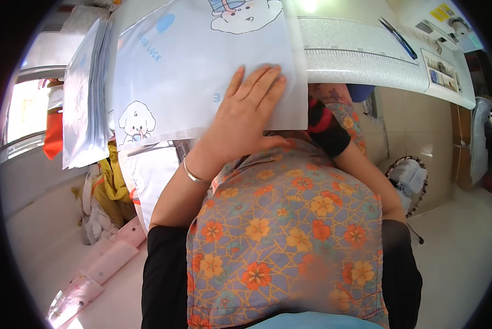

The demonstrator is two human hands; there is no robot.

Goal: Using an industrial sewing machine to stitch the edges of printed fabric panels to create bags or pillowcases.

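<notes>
Your left hand [246, 118] lies flat, fingers spread, pressing the top printed sheet [202, 60] near the table [366, 55] edge; it grips nothing. Your right hand is hidden under the table edge, so I cannot tell its grip. A thick stack of sheets [84, 93] sits just left, suggesting much is sorted. Scissors [397, 37] lie well apart. No container shows.

left grip [249, 112] flat on printed sheet [202, 66]; right grip hidden under table edge [366, 68]; scissors [397, 37] nearby
</notes>
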